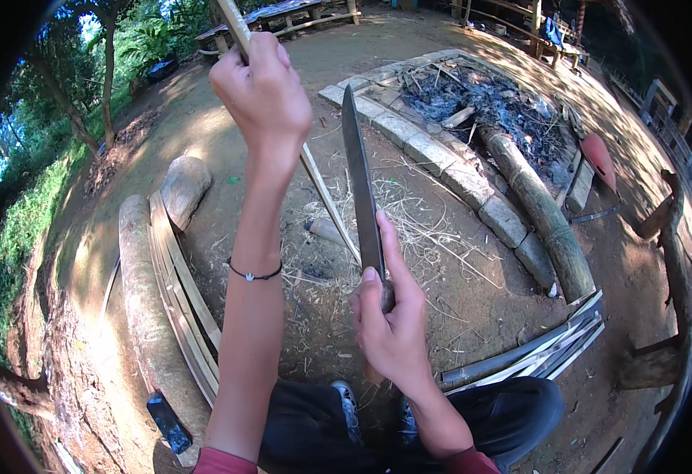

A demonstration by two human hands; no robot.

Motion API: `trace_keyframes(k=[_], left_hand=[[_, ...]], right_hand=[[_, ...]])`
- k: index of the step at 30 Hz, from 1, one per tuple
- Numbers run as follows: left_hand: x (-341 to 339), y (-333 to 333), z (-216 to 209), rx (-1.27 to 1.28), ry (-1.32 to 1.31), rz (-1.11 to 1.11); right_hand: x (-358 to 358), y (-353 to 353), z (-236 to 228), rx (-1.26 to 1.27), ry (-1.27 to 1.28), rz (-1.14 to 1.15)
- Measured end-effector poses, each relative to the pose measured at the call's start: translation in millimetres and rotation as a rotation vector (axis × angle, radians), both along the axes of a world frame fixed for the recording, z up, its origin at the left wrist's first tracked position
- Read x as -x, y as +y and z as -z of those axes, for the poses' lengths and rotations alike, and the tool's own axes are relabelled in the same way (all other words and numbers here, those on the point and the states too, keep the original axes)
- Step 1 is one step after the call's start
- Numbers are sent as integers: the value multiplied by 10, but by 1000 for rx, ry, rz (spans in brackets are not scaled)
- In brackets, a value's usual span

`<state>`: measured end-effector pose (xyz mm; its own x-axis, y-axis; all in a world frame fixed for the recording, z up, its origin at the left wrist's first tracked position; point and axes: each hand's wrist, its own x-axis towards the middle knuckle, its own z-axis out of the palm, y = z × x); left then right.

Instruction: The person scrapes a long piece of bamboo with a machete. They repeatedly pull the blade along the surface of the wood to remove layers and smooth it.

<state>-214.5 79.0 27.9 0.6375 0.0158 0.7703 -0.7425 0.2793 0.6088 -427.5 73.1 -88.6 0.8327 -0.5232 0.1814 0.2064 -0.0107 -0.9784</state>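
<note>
Raised toward the upper left, my left hand [263,99] is closed around a long, thin bamboo strip [326,193]. The strip slants from beyond the top edge down to the right, and its lower end lies close to the knife blade. My right hand [391,312] grips a machete [361,178] by its handle, with the thumb and index finger stretched along the base of the blade. The dark blade points up and away from me. Whether strip and blade touch, I cannot tell. Pale shavings [425,229] litter the dirt below.
A stone-edged fire pit [440,162] with ash lies far right, a thick log [539,209] reaching out of it. Split bamboo strips [535,347] lie by my right knee, and more strips [180,284] lean beside a log [144,292] at left. A phone [170,423] rests there.
</note>
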Motion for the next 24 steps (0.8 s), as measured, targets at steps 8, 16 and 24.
trace_keyframes(k=[8, 16, 24], left_hand=[[9, 206, 74, -17, -15, 45], [-29, 94, 66, 42, 7, -128], [-74, 150, 82, 72, 73, -145]], right_hand=[[-219, 150, 421, 70, 67, -43], [-289, 78, 1485, 146, 320, 86], [-370, 281, 1437, 185, 278, 131]])
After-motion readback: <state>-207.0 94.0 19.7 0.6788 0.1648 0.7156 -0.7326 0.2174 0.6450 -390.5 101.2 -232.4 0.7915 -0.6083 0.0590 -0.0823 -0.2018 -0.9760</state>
